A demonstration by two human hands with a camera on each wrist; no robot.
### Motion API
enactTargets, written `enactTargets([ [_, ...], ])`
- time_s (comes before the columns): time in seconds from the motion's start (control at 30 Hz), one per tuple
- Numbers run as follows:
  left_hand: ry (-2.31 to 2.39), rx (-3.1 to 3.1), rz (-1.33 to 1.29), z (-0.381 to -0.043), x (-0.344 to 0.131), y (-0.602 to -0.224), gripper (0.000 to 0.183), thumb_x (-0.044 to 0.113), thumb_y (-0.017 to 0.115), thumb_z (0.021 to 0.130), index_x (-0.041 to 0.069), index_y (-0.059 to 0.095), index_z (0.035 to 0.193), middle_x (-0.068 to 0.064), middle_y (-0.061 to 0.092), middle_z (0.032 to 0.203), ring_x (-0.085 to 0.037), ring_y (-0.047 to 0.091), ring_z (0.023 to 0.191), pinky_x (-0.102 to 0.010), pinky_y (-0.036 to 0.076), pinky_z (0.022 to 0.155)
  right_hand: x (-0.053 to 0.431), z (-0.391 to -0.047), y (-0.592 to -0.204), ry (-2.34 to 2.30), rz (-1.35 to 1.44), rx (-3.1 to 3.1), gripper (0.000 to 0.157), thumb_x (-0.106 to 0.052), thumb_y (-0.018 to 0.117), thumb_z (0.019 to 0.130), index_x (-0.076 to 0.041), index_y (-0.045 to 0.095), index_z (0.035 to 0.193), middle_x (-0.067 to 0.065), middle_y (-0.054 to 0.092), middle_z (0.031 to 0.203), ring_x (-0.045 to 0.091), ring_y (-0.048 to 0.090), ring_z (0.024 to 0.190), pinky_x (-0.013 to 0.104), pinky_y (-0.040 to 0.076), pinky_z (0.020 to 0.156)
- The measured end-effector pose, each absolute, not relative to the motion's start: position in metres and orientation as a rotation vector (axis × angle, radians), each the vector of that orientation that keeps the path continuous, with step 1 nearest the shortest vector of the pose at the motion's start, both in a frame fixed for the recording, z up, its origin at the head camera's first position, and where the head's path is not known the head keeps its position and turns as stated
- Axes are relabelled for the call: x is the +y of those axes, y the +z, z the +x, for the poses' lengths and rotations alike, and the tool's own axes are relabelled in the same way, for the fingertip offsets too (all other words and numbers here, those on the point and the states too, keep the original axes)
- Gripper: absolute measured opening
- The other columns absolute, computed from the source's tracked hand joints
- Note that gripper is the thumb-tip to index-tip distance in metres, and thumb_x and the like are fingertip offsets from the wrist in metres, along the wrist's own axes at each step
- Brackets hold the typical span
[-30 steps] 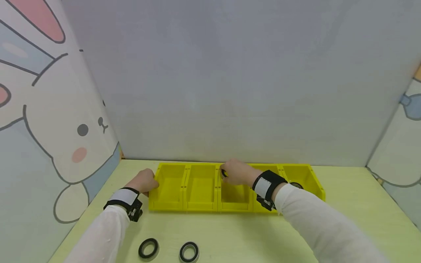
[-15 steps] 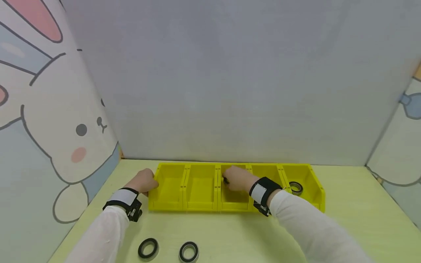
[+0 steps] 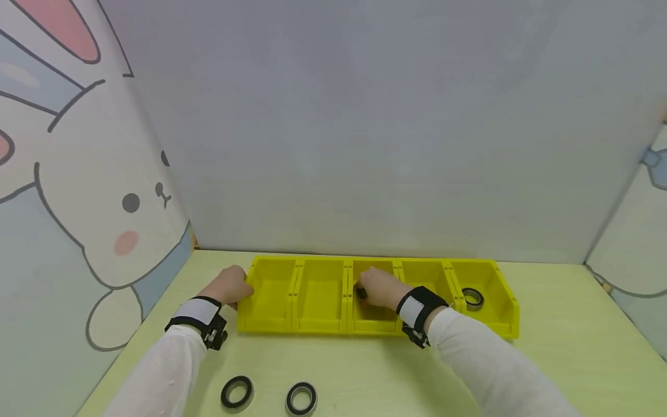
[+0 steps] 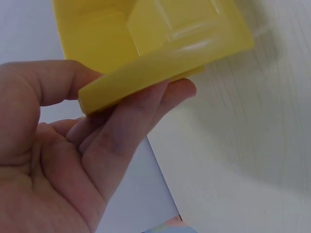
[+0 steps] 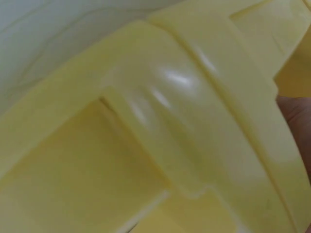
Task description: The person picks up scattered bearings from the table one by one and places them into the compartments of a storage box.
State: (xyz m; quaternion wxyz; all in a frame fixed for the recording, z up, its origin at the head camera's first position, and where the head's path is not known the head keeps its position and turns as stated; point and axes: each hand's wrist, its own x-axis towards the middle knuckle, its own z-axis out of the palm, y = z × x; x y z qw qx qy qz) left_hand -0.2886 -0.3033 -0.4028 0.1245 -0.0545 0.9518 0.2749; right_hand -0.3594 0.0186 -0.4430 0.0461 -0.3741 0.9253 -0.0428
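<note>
In the head view, my left hand (image 3: 229,286) grips the left end wall of a row of joined yellow bins (image 3: 320,326). The left wrist view has the thumb on the inner side of that yellow wall (image 4: 146,73) and fingers beneath its outer side. My right hand (image 3: 383,288) is inside the middle bin, pinching a small black bearing (image 3: 361,293) mostly covered by the fingers. Only a sliver of the right hand (image 5: 296,116) shows in the right wrist view, behind the yellow bin walls (image 5: 194,97).
One bearing (image 3: 473,299) lies in the rightmost bin. Two more, a left bearing (image 3: 237,392) and a right bearing (image 3: 301,398), lie on the pale table (image 3: 365,376) near the front. A grey wall (image 3: 365,145) rises directly behind the bins.
My right hand has gone lower into the middle bin with the bearing, and its forearm has shifted, uncovering the bearing in the rightmost bin. The left hand keeps its hold.
</note>
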Motion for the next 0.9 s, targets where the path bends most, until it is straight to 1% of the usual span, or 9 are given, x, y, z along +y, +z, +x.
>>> enactTargets([
  [0.17,0.790,2.779,-0.155,-0.289,-0.303,-0.403,0.014,0.005,0.053,0.084,-0.008,0.056,0.088,-0.017,0.061,0.083,-0.022,0.065,0.064,-0.034,0.059,0.057,0.019,-0.359,-0.444,-0.098,-1.134,2.822,0.032,-0.016,0.078,0.077,-0.006,0.071,0.106,0.008,0.071,0.098,0.019,0.067,0.086,0.031,0.056,0.075],
  [0.33,0.783,2.783,-0.150,-0.289,-0.303,-0.402,0.013,0.005,0.053,0.084,-0.007,0.056,0.087,-0.016,0.061,0.082,-0.021,0.065,0.061,-0.035,0.059,0.058,0.022,-0.356,-0.430,-0.115,-1.130,2.790,0.040,-0.016,0.071,0.083,-0.002,0.063,0.120,0.013,0.068,0.105,0.020,0.065,0.082,0.029,0.055,0.070],
  [0.4,0.777,2.789,-0.145,-0.288,-0.303,-0.402,0.012,0.005,0.053,0.084,-0.007,0.056,0.086,-0.016,0.061,0.081,-0.021,0.064,0.061,-0.035,0.058,0.058,0.023,-0.351,-0.416,-0.129,-1.148,2.798,0.049,-0.020,0.067,0.087,-0.001,0.053,0.130,0.015,0.064,0.116,0.022,0.065,0.085,0.028,0.055,0.070],
  [0.47,0.776,2.793,-0.142,-0.288,-0.302,-0.402,0.011,0.005,0.053,0.084,-0.006,0.056,0.084,-0.015,0.061,0.079,-0.021,0.064,0.061,-0.034,0.058,0.057,0.026,-0.342,-0.399,-0.146,-1.190,2.812,0.057,-0.024,0.063,0.090,-0.003,0.043,0.139,0.017,0.056,0.129,0.027,0.062,0.101,0.034,0.054,0.081],
  [0.53,0.773,2.795,-0.146,-0.287,-0.301,-0.402,0.011,0.005,0.053,0.084,-0.005,0.055,0.083,-0.015,0.060,0.079,-0.022,0.065,0.062,-0.033,0.058,0.057,0.027,-0.331,-0.382,-0.124,-1.264,2.834,0.068,-0.033,0.060,0.091,-0.013,0.030,0.148,0.015,0.041,0.144,0.031,0.052,0.121,0.043,0.049,0.095],
  [0.63,0.780,2.789,-0.156,-0.286,-0.301,-0.401,0.012,0.004,0.052,0.084,-0.007,0.054,0.085,-0.017,0.060,0.081,-0.024,0.065,0.065,-0.034,0.058,0.057,0.026,-0.312,-0.363,-0.047,-1.398,2.860,0.078,-0.045,0.057,0.090,-0.029,0.012,0.152,0.009,0.011,0.158,0.034,0.022,0.141,0.061,0.029,0.108],
  [0.7,0.787,2.782,-0.160,-0.285,-0.301,-0.400,0.013,0.004,0.052,0.084,-0.008,0.054,0.088,-0.017,0.059,0.083,-0.024,0.065,0.068,-0.035,0.058,0.058,0.024,-0.299,-0.357,-0.004,-1.493,2.856,0.080,-0.051,0.054,0.090,-0.035,0.005,0.151,0.005,-0.002,0.159,0.036,0.012,0.144,0.068,0.022,0.106],
  [0.8,0.797,2.776,-0.160,-0.285,-0.300,-0.399,0.014,0.004,0.052,0.084,-0.009,0.054,0.089,-0.018,0.059,0.084,-0.024,0.064,0.068,-0.036,0.059,0.060,0.021,-0.276,-0.359,0.038,-1.617,2.817,0.082,-0.057,0.050,0.089,-0.039,-0.001,0.150,0.002,-0.016,0.157,0.036,-0.003,0.144,0.072,0.016,0.105],
  [0.9,0.792,2.780,-0.157,-0.286,-0.299,-0.399,0.013,0.004,0.052,0.084,-0.008,0.054,0.088,-0.017,0.059,0.083,-0.023,0.064,0.067,-0.036,0.059,0.059,0.017,-0.252,-0.368,0.025,-1.738,2.733,0.083,-0.063,0.048,0.086,-0.042,-0.003,0.149,-0.001,-0.023,0.155,0.033,-0.015,0.143,0.074,0.012,0.104],
])
